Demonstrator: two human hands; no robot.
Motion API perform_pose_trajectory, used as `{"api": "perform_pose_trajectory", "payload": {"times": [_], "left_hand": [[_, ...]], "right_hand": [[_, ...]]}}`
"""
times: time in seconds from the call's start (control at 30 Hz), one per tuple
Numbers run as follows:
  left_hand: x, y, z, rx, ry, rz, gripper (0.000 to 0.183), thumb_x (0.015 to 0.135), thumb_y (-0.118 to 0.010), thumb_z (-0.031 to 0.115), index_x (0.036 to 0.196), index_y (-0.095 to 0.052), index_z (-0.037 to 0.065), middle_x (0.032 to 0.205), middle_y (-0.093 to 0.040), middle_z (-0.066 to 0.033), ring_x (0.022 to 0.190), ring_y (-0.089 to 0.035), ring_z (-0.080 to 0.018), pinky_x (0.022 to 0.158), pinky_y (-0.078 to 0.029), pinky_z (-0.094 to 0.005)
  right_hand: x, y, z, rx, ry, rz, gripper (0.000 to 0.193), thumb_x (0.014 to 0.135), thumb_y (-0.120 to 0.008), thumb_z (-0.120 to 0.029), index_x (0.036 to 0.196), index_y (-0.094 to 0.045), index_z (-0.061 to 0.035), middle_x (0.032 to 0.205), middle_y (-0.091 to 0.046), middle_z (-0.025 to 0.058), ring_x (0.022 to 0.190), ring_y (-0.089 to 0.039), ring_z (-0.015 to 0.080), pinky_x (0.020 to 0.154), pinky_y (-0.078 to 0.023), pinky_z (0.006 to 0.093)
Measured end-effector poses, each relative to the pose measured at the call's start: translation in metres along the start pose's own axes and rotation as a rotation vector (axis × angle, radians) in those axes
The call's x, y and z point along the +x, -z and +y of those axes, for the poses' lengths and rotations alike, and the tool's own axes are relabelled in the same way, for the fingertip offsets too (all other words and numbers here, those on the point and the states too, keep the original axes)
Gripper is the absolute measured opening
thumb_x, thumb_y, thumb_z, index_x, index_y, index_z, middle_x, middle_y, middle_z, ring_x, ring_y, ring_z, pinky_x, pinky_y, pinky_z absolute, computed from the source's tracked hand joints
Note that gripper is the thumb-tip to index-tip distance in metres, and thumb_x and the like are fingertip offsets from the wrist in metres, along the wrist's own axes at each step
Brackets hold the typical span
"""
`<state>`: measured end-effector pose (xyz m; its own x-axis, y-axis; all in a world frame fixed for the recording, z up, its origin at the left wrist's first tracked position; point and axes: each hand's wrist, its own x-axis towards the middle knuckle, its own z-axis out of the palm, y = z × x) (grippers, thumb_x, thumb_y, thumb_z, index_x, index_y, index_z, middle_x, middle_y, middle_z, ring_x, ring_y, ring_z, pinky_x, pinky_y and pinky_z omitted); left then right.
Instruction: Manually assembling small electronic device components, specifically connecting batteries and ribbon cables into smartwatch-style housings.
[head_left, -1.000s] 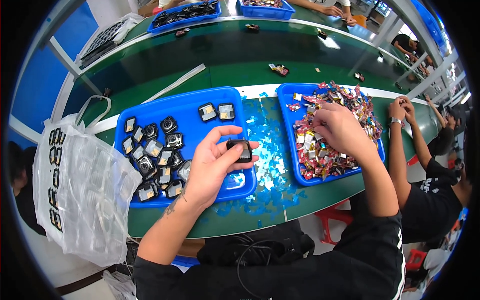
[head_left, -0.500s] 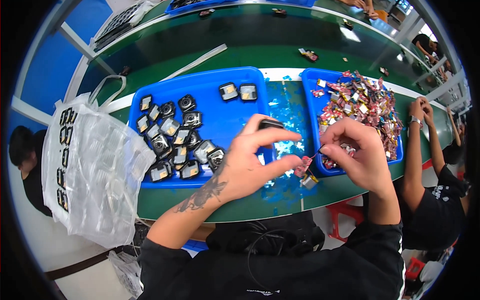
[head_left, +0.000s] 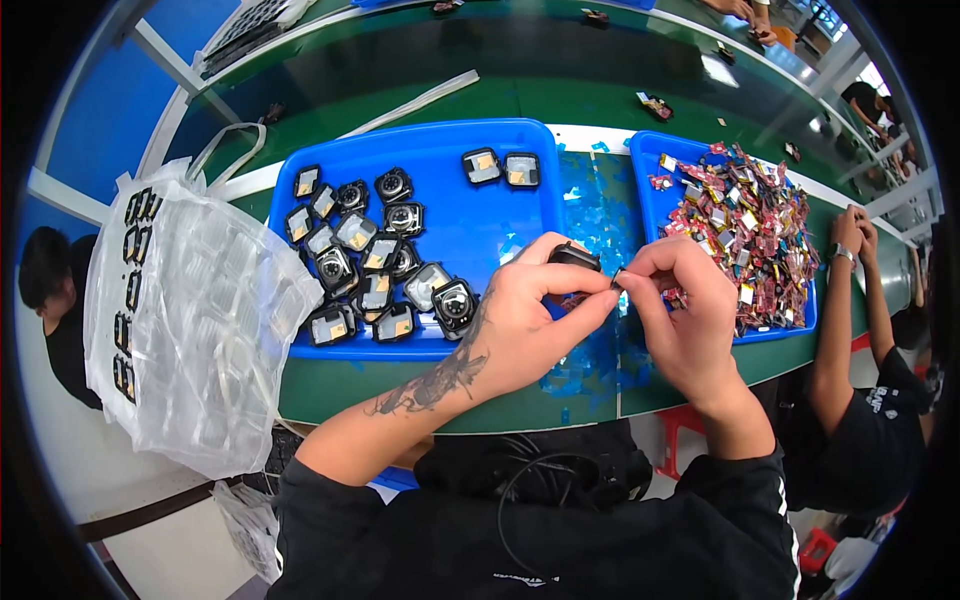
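My left hand [head_left: 525, 305] is closed, with a black watch case [head_left: 575, 257] held against its fingers. Between its thumb and forefinger shows a bit of a red circuit board [head_left: 572, 301], mostly hidden. My right hand [head_left: 690, 310] pinches a small dark piece [head_left: 619, 274], too small to name, and its fingertips meet those of my left hand. Left of my hands, a blue tray [head_left: 500, 235] holds several black watch cases [head_left: 355, 232], some showing round sensor backs. A second blue tray [head_left: 650, 205] on the right is heaped with red circuit boards and silver battery cells [head_left: 745, 230].
Blue film scraps [head_left: 590, 215] litter the green bench [head_left: 450, 400] between the trays. A clear plastic bag [head_left: 200, 330] of moulded trays stands at the left. A white strap [head_left: 415, 103] and loose parts [head_left: 655, 105] lie beyond. A co-worker's arms [head_left: 845, 290] are at the right.
My hands have come together at the fingertips. The red circuit board that hung below my right fingers now sits between my left fingers. The view has shifted slightly.
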<state>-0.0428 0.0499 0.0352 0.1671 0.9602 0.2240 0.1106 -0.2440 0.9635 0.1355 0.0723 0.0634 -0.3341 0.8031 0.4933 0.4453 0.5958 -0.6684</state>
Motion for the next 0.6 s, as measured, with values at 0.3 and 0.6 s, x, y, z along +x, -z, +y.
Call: {"api": "perform_pose_trajectory", "payload": {"times": [0.3, 0.6], "left_hand": [[0.002, 0.000, -0.001, -0.112, 0.133, 0.011, 0.014, 0.085, -0.070, 0.011, 0.094, -0.072, 0.000, 0.087, -0.062, -0.0065, 0.073, -0.055, -0.0091, 0.059, -0.043, -0.0229], [-0.001, 0.000, 0.000, -0.439, 0.342, -0.246, 0.017, 0.091, -0.066, 0.011, 0.101, -0.070, -0.003, 0.101, -0.060, -0.0040, 0.079, -0.053, -0.0038, 0.066, -0.045, -0.0212]], "right_hand": [[-0.019, 0.013, 0.004, -0.038, -0.108, -0.147, 0.016, 0.081, -0.065, 0.009, 0.094, -0.059, 0.0021, 0.090, -0.061, 0.0120, 0.072, -0.062, 0.0173, 0.061, -0.049, 0.0285], [-0.019, 0.005, 0.016, 0.590, -0.222, -0.114, 0.023, 0.086, -0.059, 0.010, 0.107, -0.065, 0.0031, 0.104, -0.059, 0.0117, 0.090, -0.063, 0.0160, 0.076, -0.054, 0.0262]]}}
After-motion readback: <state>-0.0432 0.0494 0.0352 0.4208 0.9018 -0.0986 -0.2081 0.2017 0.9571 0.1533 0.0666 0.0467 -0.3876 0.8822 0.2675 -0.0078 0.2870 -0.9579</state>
